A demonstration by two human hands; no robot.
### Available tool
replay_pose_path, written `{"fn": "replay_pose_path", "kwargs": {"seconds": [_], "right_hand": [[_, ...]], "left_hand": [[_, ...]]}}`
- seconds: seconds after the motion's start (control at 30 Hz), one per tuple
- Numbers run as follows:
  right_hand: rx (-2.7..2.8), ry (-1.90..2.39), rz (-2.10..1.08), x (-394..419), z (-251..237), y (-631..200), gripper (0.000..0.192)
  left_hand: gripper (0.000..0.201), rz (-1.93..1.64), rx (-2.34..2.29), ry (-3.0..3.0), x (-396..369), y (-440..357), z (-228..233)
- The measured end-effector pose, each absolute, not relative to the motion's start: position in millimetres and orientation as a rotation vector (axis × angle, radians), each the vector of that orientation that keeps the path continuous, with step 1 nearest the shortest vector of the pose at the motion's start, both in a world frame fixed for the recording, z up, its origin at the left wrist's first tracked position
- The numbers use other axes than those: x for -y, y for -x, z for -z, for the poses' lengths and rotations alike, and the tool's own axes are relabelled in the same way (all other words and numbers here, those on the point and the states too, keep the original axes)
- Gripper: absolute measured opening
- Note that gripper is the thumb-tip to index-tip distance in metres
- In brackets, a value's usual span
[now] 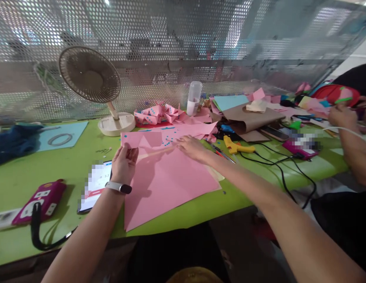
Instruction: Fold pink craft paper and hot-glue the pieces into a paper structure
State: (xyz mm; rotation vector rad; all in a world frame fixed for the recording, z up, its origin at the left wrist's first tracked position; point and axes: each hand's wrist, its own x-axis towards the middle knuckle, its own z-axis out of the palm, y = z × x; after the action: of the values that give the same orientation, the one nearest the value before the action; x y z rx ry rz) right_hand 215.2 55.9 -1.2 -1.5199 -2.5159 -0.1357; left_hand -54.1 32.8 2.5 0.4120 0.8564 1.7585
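Note:
A large sheet of pink paper point(171, 184) lies on the green table in front of me, its near corner close to the table's front edge. At its far left, my left hand point(124, 162) is closed, thumb and fingers pinching the edge of a pink paper piece point(143, 139). My right hand point(191, 148) lies palm down at the far side of the large sheet, fingers stretched out. A pale narrow band point(158, 152) runs between the hands; whether it is a strip or a folded edge I cannot tell. Small blue bits point(168, 141) dot the pink paper beyond.
A fan point(91, 74) stands at the back left, a phone point(97, 184) by my left wrist. Behind are pink folded paper pieces point(159, 114) and a clear bottle point(194, 98). To the right lie a yellow glue gun point(236, 146), black cables and a co-worker's arm point(354, 145).

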Motion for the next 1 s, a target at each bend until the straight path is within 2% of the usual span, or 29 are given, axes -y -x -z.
{"fn": "replay_pose_path", "kwargs": {"seconds": [0.23,0.37,0.53,0.67,0.83,1.0], "right_hand": [[2.548,1.561,0.244,-87.6,21.4,-191.5,0.046],[2.559,1.531,0.199,-86.8,22.2,-193.9,0.045],[2.228,1.473,-0.2,-88.3,15.7,-202.6,0.038],[2.055,1.393,-0.405,-84.0,7.8,-211.9,0.043],[1.499,1.202,-1.003,-63.1,-4.5,-209.3,0.047],[1.477,1.041,-1.012,-34.6,-20.0,-186.6,0.04]], "left_hand": [[0.009,-1.745,-0.836,-0.414,-34.2,55.0,-0.3],[0.012,-1.728,-0.828,-0.421,-32.2,52.9,-0.5],[0.013,-1.735,-0.828,-0.417,-31.5,53.9,-0.5],[0.013,-1.719,-0.817,-0.42,-29.1,50.1,-1.5],[0.012,-1.627,-0.846,-0.409,-18.7,36.8,-4.8],[0.012,-1.539,-0.829,-0.432,-7.5,23.5,-1.3]]}}
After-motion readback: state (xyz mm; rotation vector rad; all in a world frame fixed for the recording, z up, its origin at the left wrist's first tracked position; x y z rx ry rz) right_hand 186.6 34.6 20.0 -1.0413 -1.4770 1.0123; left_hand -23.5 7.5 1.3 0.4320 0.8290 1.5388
